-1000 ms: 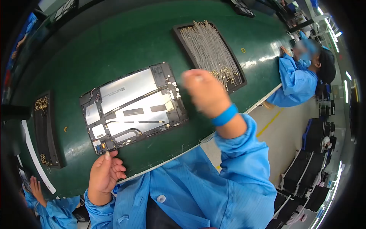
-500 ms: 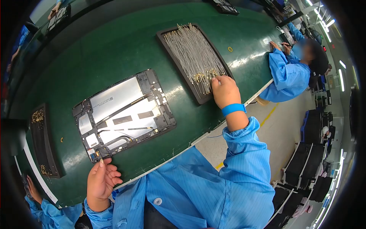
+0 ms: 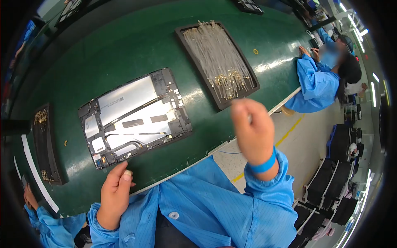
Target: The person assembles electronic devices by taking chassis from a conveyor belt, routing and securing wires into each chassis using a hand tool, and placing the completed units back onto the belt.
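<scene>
My left hand [image 3: 115,192] is just off the near left corner of an opened tablet [image 3: 138,118], thumb and index finger pressed together. Whatever they pinch, if anything, is too small to make out. The tablet lies flat, its silver battery and flat cables exposed. My right hand [image 3: 254,132], wearing a blue wristband [image 3: 263,165], is over the table's front edge, clear of the black tray [image 3: 219,105]. Its fingers are curled closed and blurred by motion, hiding any contents. In that tray lies a thick bundle of thin grey cables [image 3: 217,53] with gold-coloured ends.
A narrow black tray [image 3: 49,144] with small gold-coloured parts stands at the left, beside a white strip [image 3: 39,173]. A yellow ring [image 3: 255,51] lies beyond the cable tray. A co-worker in blue [image 3: 316,84] sits at the right; another person's sleeve [image 3: 53,225] shows lower left.
My right hand has left the cable ends and come back toward my body. My left hand has moved slightly right, off the tablet corner, its fingers now drawn together. The view has shifted slightly.
</scene>
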### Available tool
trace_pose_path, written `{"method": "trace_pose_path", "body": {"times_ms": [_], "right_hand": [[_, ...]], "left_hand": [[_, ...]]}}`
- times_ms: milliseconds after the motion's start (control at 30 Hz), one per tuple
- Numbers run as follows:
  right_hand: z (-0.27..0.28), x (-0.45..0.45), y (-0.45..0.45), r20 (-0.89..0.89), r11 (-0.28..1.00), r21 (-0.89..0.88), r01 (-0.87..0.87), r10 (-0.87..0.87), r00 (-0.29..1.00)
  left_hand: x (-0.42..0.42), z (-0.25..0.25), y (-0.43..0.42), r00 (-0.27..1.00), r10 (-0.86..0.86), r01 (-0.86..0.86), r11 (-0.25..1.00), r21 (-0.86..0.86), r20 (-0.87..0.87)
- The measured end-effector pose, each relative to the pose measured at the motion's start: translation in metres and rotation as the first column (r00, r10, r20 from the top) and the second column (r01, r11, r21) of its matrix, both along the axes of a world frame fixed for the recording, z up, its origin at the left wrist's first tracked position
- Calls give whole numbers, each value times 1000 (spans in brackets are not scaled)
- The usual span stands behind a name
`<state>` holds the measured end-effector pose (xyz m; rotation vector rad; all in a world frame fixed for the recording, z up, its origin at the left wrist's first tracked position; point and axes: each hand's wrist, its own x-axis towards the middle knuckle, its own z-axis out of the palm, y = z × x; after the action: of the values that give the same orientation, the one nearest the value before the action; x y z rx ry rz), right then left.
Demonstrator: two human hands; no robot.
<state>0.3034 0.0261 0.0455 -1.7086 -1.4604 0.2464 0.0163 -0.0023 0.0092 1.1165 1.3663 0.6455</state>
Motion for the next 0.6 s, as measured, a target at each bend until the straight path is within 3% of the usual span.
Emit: {"method": "trace_pose_path", "body": {"times_ms": [33, 67, 133, 233, 333, 500, 600], "right_hand": [[2, -12, -1, -110, 980, -26, -198, 194, 975], [2, -25, -2, -226, 918, -29, -396, 380, 897], [0, -51, -2, -502, 696, -71, -714, 594, 629], [-14, -75, -6, -748, 387, -205, -899, 531, 399], [-24, -80, -9, -873, 305, -270, -913, 321, 366], [-28, -75, -8, -861, 494, -501, -711, -202, 467], [-27, -78, 4, -910, 791, -395, -468, -267, 316]], "left_hand": [[2, -2, -3, 999, 26, -29, 993, 118, 25], [3, -3, -4, 997, -64, 70, 956, 284, -32], [4, -2, -1, 959, -198, 279, 785, 553, -202], [18, 8, 8, 948, -272, 311, 669, 676, -167], [22, 7, 8, 949, -210, 314, 634, 707, -234], [30, -3, 17, 891, -18, 383, 567, 729, -453], [40, -16, 27, 848, 76, 395, 570, 721, -524]]}}
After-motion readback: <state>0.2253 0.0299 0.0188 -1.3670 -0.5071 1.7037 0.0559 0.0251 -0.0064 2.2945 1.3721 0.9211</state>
